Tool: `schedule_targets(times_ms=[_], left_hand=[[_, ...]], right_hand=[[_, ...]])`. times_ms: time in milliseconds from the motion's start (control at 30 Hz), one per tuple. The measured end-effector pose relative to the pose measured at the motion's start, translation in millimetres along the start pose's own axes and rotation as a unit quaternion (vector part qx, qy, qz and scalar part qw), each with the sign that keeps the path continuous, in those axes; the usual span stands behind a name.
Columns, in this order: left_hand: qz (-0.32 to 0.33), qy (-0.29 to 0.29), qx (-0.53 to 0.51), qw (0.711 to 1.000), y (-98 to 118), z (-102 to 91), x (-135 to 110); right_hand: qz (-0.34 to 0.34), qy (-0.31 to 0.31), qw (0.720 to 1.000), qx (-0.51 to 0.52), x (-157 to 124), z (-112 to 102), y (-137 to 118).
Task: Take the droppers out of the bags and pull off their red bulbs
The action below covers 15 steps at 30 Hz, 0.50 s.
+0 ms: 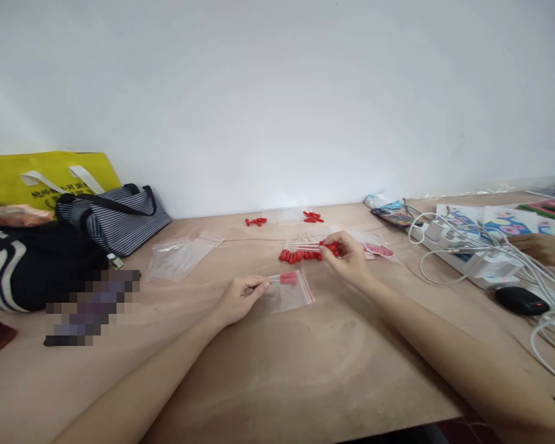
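My left hand (pixel 243 298) pinches the left end of a clear zip bag (pixel 284 302). Inside that bag lie thin pale sticks with red heads (pixel 288 278). To its right and a little farther off, my right hand (pixel 346 258) is closed around several loose sticks with red heads (pixel 330 248), their pale shafts pointing left. Just beyond the bag a row of similar red-headed sticks (pixel 300 255) rests on the table, shafts away from me. A clear bag with a pink-red print (pixel 379 249) lies right of my right hand, partly hidden by it.
Flat clear bags (pixel 180 256) lie at left. Small red pieces sit in two groups (pixel 256 221) (pixel 313 217) near the wall. A striped bag (pixel 129 216) and a black bag (pixel 46 265) stand left. At right are a power strip (pixel 467 262), cables, a mouse (pixel 522 300) and another person's hand (pixel 548 248).
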<state>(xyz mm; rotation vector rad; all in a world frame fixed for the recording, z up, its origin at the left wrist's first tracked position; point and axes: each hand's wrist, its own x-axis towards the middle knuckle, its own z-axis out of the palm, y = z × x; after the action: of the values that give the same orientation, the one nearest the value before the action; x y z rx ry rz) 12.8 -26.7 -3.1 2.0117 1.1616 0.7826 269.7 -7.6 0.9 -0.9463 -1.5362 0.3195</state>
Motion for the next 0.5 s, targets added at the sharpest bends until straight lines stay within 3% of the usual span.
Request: schedule_targets(times_ms=[100, 233, 333, 500], left_hand=[[-0.122, 0.045, -0.167, 0.977, 9.5, 8.1, 10.7], [-0.262, 0.041, -0.388, 0.883, 21.1, 14.5, 28.2], [-0.320, 0.041, -0.416, 0.850, 23.8, 13.7, 39.1], [-0.360, 0.024, -0.383, 0.850, 22.7, 10.0, 53.9]], right_hand=[[-0.155, -0.067, 0.983, -0.068, -13.6, 24.8, -11.7], [-0.266, -0.135, 0.948, -0.113, -26.1, 52.8, -18.1], [-0.296, -0.196, 0.923, -0.147, -27.0, 60.1, -16.1], [-0.271, -0.273, 0.912, -0.141, -21.5, 57.1, -11.2]])
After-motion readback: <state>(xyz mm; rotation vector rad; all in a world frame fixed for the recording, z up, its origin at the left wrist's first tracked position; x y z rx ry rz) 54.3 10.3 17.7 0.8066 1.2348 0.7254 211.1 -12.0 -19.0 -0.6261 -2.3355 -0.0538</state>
